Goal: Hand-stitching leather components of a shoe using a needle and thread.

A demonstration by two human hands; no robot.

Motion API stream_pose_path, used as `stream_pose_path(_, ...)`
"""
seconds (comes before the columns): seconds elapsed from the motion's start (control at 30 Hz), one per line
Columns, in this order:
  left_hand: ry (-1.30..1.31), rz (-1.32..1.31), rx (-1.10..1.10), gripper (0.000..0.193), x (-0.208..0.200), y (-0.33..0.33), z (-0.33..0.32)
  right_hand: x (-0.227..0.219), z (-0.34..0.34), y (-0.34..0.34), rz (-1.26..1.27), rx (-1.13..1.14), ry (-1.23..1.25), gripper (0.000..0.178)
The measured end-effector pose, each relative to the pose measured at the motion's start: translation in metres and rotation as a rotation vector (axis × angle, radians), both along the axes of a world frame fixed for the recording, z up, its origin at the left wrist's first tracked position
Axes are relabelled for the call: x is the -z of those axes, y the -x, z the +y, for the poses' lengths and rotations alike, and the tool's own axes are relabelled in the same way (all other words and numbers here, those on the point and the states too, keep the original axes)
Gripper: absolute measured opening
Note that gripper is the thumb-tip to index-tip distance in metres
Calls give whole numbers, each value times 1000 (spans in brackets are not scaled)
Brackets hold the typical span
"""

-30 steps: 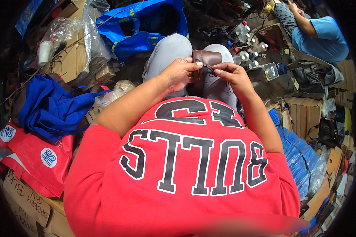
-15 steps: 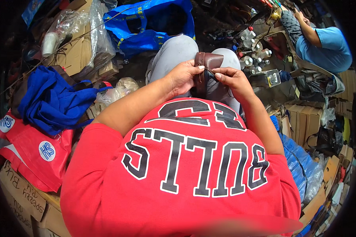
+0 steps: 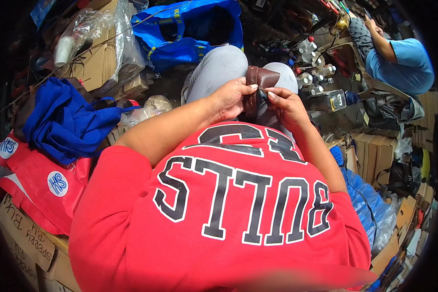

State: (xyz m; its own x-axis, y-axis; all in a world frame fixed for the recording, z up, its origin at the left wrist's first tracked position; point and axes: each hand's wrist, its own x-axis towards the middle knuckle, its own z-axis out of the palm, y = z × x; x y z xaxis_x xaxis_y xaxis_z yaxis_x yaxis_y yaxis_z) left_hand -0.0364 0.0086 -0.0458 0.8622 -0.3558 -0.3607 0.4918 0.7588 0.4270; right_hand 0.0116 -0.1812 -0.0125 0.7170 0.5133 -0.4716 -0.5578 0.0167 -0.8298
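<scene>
A brown leather shoe (image 3: 266, 77) sits between my grey-trousered knees, its rounded end pointing away from me. My left hand (image 3: 230, 99) is closed on the shoe's left edge, thumb pressed on top. From the other side my right hand (image 3: 288, 104) pinches at the shoe's opening, thumb and forefinger together. A thin dark strip, perhaps a lace, shows between the two hands; its ends are hidden by the fingers. The two thumbs are almost touching. The lower part of the shoe drops into shadow between my legs.
Beyond my knees lies a blue bag (image 3: 153, 34). At left are blue cloth (image 3: 68, 121), a red bag (image 3: 44, 190) and cardboard (image 3: 27, 233). Several bottles (image 3: 306, 78) stand right of my knee. A person in a blue shirt (image 3: 401, 65) sits at far right, near boxes (image 3: 370, 151).
The shoe and both hands have shifted slightly right. My right fingers have come in closer to the left thumb at the shoe's opening. Both hands keep their hold.
</scene>
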Motion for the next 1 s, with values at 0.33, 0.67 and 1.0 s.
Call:
stream_pose_path(0.33,-71,-48,18,22,-8,1,6,-20,-4,-4,-402,-104,263,21)
stream_pose_path(0.67,-109,-60,36,24,-14,2,6,-26,-11,3,-664,-150,448,21)
stream_pose_path(1.0,-63,-9,-16,17,-15,3,1,-36,-10,10,-607,-182,426,25)
